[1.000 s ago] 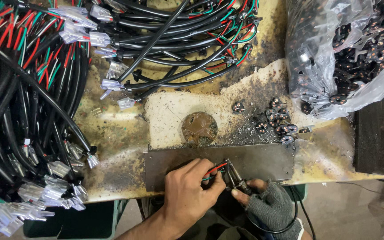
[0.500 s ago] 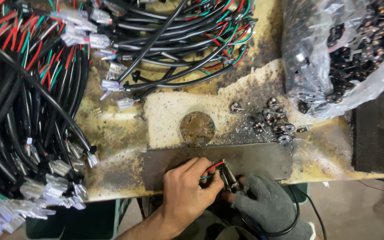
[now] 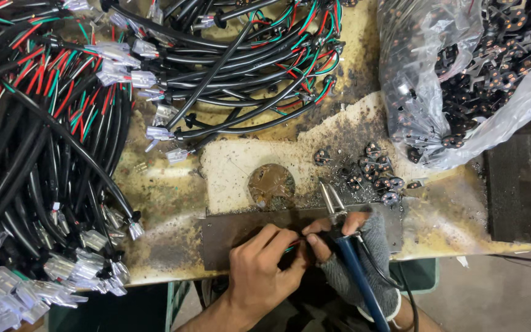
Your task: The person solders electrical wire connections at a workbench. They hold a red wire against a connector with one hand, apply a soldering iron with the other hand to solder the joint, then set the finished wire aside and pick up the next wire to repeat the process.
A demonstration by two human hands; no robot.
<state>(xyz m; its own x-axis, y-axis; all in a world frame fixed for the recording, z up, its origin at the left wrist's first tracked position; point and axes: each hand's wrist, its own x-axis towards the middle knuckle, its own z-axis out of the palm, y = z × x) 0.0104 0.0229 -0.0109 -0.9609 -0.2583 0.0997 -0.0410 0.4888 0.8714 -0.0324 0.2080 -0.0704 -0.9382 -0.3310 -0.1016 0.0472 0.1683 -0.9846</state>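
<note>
From my seat I see the left hand (image 3: 259, 276), bare, low at the near edge of the worktop (image 3: 173, 184), its fingers curled tight over the end of a thin cable (image 3: 291, 248) whose red and green wires just peek out between fingertips; that grip is closed on the cable. The right hand (image 3: 357, 252), in a grey fingerless glove, has its grip wrapped shut around a blue-handled soldering iron (image 3: 345, 246). The iron's long axis runs from lower right, where the handle leaves the bottom edge of the picture, up and slightly left, and its metal tip (image 3: 330, 197) points away from the person toward a round rusty disc (image 3: 271, 184) on the scorched pale patch of the worktop. Both hands rest over a dark metal plate (image 3: 228, 227) lying across the worktop's front edge. The joint between the two thumbs is mostly covered by fingers, so I cannot make out what sits at the cable's end. Just beyond the iron lies a small scatter of dark round connector parts (image 3: 373, 172), and a clear plastic bag (image 3: 450, 80) holding more of them is cut off at the upper right. Bundles of black cables (image 3: 50, 154) with white plugs fill the left and top, running out of frame.
</note>
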